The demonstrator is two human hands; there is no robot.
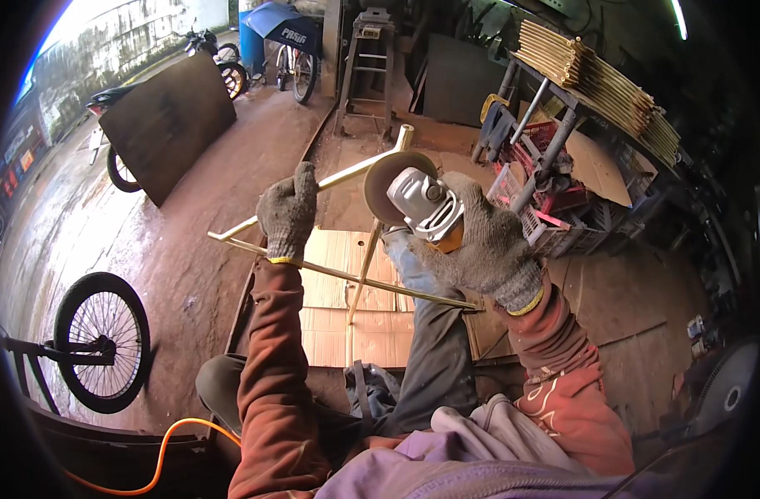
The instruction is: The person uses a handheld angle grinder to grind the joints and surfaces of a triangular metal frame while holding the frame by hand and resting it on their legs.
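My left hand [287, 214], in a grey knitted glove, is closed around a brass-coloured metal tube frame [346, 173], with its thumb pointing up. The frame's thin tubes meet at angles, and one crossing tube reaches down over the cardboard. In my gloved right hand [490, 241] is an angle grinder [423, 201], gripped by its body, which has a grey metal head and an orange part. The grinder's round disc [394, 185] is up against the frame's upper tube, near its far end; whether they touch I cannot tell.
Flat cardboard [330, 333] lies below the frame, between my legs. A bicycle wheel [102, 343] stands at left, near an orange cable [165, 449]. A large brown board [170, 125] leans at far left. Stacked brass-coloured tubes [596, 79] rest on a rack above crates [554, 229] at right.
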